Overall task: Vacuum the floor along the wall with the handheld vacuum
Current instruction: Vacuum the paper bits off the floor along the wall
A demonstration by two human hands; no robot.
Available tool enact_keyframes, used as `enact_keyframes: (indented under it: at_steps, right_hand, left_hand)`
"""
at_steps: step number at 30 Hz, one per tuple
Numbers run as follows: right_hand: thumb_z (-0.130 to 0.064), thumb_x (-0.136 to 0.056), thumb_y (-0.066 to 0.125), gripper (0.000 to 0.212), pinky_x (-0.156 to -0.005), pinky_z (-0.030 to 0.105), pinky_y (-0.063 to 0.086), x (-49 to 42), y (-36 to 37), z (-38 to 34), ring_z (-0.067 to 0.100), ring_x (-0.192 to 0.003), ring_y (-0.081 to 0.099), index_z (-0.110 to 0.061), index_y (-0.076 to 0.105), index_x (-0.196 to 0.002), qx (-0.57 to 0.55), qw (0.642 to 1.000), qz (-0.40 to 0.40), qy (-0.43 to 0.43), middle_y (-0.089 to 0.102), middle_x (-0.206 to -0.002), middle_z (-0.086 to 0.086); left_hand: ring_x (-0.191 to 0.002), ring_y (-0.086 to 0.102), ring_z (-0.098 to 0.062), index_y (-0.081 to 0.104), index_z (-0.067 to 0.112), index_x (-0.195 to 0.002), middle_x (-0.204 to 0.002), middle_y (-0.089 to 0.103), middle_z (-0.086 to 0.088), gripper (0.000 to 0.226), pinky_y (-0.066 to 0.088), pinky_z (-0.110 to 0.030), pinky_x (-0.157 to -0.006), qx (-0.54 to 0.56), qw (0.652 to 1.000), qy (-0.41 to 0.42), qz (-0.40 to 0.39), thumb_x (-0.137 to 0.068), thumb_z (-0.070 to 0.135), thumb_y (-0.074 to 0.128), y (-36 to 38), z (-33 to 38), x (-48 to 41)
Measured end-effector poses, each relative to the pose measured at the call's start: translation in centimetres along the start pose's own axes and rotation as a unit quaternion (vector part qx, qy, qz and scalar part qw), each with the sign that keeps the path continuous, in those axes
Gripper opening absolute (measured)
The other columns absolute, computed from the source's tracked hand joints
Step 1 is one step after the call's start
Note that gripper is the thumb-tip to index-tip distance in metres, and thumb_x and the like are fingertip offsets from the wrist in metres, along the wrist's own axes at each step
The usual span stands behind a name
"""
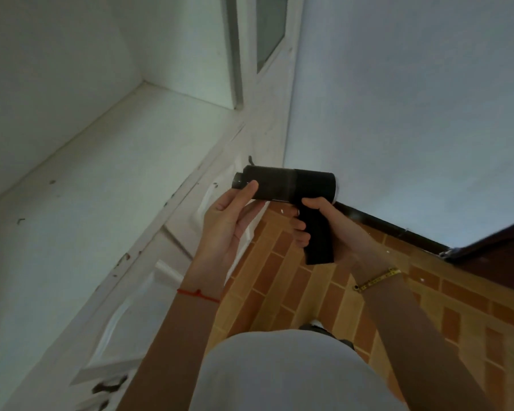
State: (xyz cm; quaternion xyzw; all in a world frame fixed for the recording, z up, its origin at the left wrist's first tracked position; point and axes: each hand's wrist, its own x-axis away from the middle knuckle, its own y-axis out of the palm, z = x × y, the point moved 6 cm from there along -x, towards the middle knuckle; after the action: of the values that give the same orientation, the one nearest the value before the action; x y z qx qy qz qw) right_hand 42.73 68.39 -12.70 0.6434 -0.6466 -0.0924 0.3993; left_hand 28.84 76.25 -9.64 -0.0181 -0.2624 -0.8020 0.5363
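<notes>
The handheld vacuum [291, 186] is held up in the air in front of the person, above the floor [324, 292] and near the corner where the wall [413, 99] meets the white cabinet doors [149, 262]. Its black barrel lies roughly level, nozzle end pointing left. The right hand [324, 229] is wrapped closed around the pistol grip, which hangs down from the barrel. The left hand [229, 223] is spread fairly wide, palm up, its thumb resting on the nozzle end of the barrel. The barrel's front section looks darkly translucent; what it contains cannot be made out. The white counter [116, 149] at left carries only a few small dark specks.
</notes>
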Motion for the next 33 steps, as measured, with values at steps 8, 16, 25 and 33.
enact_keyframes:
  at_steps: [8, 16, 25, 33]
  right_hand:
    - [-0.032, -0.092, 0.054, 0.021, -0.052, 0.021, 0.045, 6.2, -9.1, -6.8, 0.010, -0.052, 0.047, -0.013, 0.056, -0.084, -0.012, 0.999, 0.026, -0.028, 0.049, -0.065, -0.002]
    - [-0.034, -0.086, 0.062, 0.020, -0.052, 0.021, 0.044, 10.3, -16.4, -11.0, 0.010, -0.053, 0.047, -0.014, 0.060, -0.085, -0.021, 0.996, 0.075, -0.049, 0.050, -0.066, -0.002]
    - [-0.035, -0.089, 0.059, 0.021, -0.056, 0.023, 0.046, 11.1, -21.3, -13.2, 0.012, -0.057, 0.049, -0.014, 0.061, -0.089, -0.047, 0.993, 0.092, -0.062, 0.054, -0.072, 0.000]
    - [-0.031, -0.087, 0.061, 0.015, -0.058, 0.022, 0.048, 6.6, -24.8, -17.3, 0.011, -0.058, 0.052, -0.016, 0.062, -0.084, -0.040, 0.988, 0.141, -0.057, 0.056, -0.071, -0.001]
  left_hand:
    - [-0.091, 0.074, -0.018, 0.062, -0.005, -0.121, -0.096, 0.077, -0.010, 0.041, 0.057, -0.022, -0.073, 0.010, 0.999, -0.032, -0.043, -0.090, 0.020, 0.068, 12.5, -4.6, -2.4]
    - [-0.114, 0.067, -0.026, 0.064, 0.003, -0.123, -0.119, 0.070, -0.015, 0.048, 0.047, -0.040, -0.106, -0.023, 0.995, -0.047, -0.081, -0.084, 0.027, 0.074, 20.3, -8.0, -5.2]
    - [-0.111, 0.068, -0.023, 0.063, 0.002, -0.126, -0.117, 0.072, -0.012, 0.051, 0.049, -0.040, -0.105, -0.047, 0.988, -0.077, -0.121, -0.083, 0.026, 0.073, 25.5, -10.0, -8.9]
    - [-0.103, 0.072, -0.018, 0.066, 0.009, -0.117, -0.096, 0.077, 0.002, 0.026, 0.054, -0.034, -0.099, -0.056, 0.988, -0.074, -0.120, -0.092, 0.017, 0.065, 28.0, -9.6, -16.0]
